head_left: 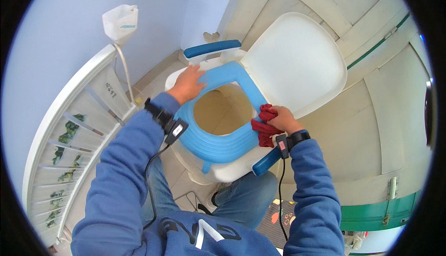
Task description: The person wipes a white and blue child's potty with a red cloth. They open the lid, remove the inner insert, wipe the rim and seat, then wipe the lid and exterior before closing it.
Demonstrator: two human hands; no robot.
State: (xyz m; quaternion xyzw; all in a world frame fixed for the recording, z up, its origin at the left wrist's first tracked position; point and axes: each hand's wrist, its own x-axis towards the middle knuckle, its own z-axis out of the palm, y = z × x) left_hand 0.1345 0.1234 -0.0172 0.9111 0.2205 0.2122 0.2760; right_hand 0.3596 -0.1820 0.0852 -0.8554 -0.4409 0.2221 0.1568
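Note:
A white commode chair [180, 158] with a blue ring-shaped seat pad [211, 147] stands in front of me. Its white lid [297, 61] is raised and leans toward the right. Through the round hole in the seat, beige tile shows. My right hand [284, 120] is closed on a bunched red cloth [265, 137], which lies against the seat's right edge. On the left side of the blue pad rests my left hand [188, 84], its fingers apart and holding nothing. Blue armrests flank the chair, one [211, 49] at the far left and one [266, 161] below my right hand.
A white slatted radiator [69, 130] runs along the left wall. At its far end is a cut-open white plastic container [121, 22] with a hose. Cream wooden doors [362, 130] close off the right side. A patterned mat [281, 216] lies near my feet.

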